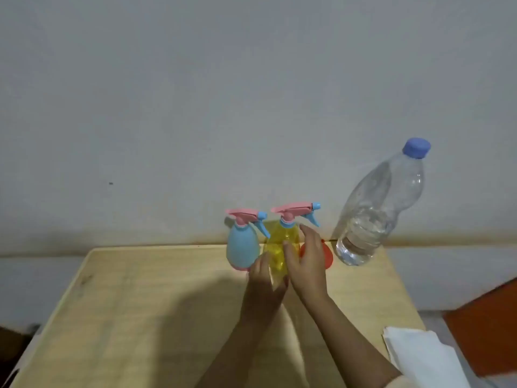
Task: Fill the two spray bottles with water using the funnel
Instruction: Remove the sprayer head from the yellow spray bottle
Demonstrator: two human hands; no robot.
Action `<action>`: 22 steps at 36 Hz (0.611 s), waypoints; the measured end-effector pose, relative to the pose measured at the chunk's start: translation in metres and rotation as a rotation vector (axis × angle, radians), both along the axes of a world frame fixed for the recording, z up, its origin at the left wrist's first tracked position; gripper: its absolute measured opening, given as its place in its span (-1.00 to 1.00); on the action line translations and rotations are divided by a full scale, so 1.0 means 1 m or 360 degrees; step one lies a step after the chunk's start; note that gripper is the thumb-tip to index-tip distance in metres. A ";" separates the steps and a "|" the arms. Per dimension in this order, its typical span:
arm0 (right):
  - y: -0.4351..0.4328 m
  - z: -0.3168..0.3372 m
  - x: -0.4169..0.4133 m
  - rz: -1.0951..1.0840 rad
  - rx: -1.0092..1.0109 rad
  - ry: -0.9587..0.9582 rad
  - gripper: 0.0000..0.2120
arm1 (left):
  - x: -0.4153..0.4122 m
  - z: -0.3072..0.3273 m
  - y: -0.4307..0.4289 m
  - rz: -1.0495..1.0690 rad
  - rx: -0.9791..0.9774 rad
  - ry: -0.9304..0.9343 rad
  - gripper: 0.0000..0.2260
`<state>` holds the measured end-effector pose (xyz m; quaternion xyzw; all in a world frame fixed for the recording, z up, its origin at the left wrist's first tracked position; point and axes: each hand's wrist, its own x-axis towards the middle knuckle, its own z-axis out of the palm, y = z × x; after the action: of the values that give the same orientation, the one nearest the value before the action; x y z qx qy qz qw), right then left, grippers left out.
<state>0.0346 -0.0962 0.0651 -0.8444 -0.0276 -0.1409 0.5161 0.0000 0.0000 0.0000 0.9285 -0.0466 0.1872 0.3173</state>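
Observation:
Two small spray bottles stand upright at the table's far edge, both with pink trigger heads and blue nozzles. The blue spray bottle (pixel 242 246) is on the left. Right beside it is the yellow see-through spray bottle (pixel 275 247). My left hand (pixel 264 278) cups the yellow bottle's base from the front. My right hand (pixel 306 259) lies against its right side, fingers spread and pointing up. A red funnel (pixel 328 257) peeks out behind my right hand, mostly hidden. The large clear water bottle (pixel 377 211) with a blue cap stands to the right, part full.
The light wooden table (pixel 154 317) ends at a grey wall just behind the bottles. A folded white cloth (pixel 422 357) lies at the table's right front corner. An orange object (pixel 486 326) sits beyond the right edge.

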 end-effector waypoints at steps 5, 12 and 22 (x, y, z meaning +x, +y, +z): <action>0.007 -0.003 0.028 0.0129 0.0158 -0.0040 -0.77 | 0.043 -0.001 -0.011 0.0127 -0.0252 0.0148 -0.65; -0.002 -0.003 0.037 0.0082 0.0477 0.0112 -0.81 | 0.052 -0.004 -0.018 0.0093 -0.0489 0.0248 -0.44; -0.033 0.019 0.006 -0.0099 0.0741 0.0043 -0.90 | -0.007 0.004 -0.033 0.0031 -0.0602 0.0062 -0.19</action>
<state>0.0407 -0.1289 0.0836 -0.7049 0.0386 -0.1481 0.6926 -0.0074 -0.0328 0.0042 0.8562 0.0046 0.1775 0.4852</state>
